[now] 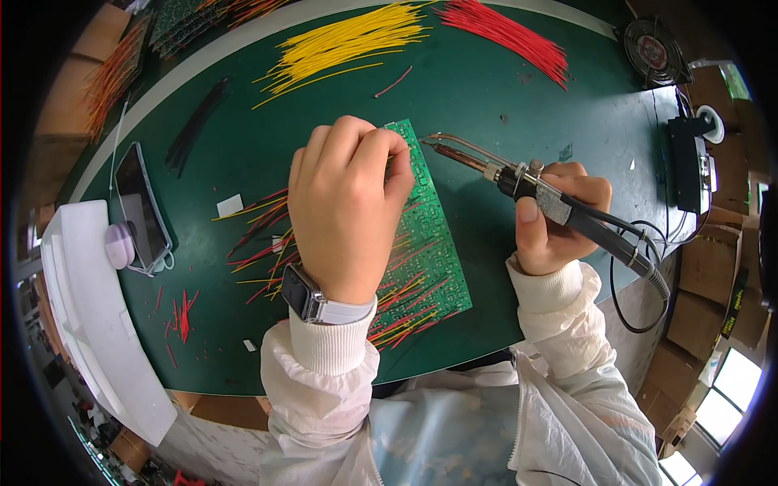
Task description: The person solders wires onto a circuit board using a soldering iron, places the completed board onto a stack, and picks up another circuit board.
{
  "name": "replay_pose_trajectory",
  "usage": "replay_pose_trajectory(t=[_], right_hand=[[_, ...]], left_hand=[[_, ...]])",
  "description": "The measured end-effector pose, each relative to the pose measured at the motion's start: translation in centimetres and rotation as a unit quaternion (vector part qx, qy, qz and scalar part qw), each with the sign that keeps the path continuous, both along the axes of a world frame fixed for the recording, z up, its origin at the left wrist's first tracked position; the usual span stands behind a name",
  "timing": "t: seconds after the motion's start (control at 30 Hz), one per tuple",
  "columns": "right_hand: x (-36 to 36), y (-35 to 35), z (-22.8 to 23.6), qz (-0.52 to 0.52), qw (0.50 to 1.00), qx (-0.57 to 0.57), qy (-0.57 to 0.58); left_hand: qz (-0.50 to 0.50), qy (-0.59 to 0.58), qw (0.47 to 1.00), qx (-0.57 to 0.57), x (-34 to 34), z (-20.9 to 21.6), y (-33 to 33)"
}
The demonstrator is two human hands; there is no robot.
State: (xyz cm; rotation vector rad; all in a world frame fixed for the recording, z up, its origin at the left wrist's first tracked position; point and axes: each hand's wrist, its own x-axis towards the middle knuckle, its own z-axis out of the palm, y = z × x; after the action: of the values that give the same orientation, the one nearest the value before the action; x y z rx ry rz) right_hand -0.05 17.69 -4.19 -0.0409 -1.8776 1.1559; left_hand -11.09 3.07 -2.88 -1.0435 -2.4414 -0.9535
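Observation:
A green circuit board [442, 257] lies on the table with red and yellow wires [261, 212] attached, their loose ends spreading left from under my hand. Over the board's far end is my left hand [347, 182], thumb and forefinger pinched together at its surface. Whatever sits between those fingertips is hidden. My right hand [559, 219] grips a soldering iron [519, 178] with a thin curved metal tube along its tip. That tip points left and hovers just beside the board's far right edge, close to my left fingertips.
Bundles of yellow wires [348, 44] and red wires [510, 36] lie at the back, black wires [197, 125] at far left. A phone [142, 206] and a white lamp-like bar [93, 316] stand left. Red clippings [185, 316] lie nearby. A fan [652, 50] and black box [689, 166] are right.

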Motion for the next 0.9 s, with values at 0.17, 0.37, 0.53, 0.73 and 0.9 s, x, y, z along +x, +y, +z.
replay_pose_trajectory(t=[0.17, 0.37, 0.53, 0.73, 0.9], right_hand=[[-0.1, 0.2, -0.1, 0.003, 1.0, -0.001, -0.002], [-0.4, 0.3, 0.0, -0.018, 1.0, -0.02, 0.015], [-0.4, 0.5, -0.2, -0.018, 0.999, -0.038, 0.003], [-0.5, 0.1, 0.2, -0.01, 1.0, -0.014, 0.0], [0.0, 0.7, -0.1, -0.024, 1.0, -0.007, 0.011]], left_hand=[[-0.003, -0.006, 1.0, -0.009, 0.0, 0.1, -0.1], [-0.053, -0.13, 0.988, 0.062, -0.9, 1.5, -0.9], [-0.041, -0.062, 0.997, 0.012, -6.0, 1.4, 0.3], [-0.077, 0.007, 0.989, -0.126, -9.5, 0.0, 1.1], [-0.04, 0.035, 0.998, -0.035, -5.8, 2.1, -0.4]])
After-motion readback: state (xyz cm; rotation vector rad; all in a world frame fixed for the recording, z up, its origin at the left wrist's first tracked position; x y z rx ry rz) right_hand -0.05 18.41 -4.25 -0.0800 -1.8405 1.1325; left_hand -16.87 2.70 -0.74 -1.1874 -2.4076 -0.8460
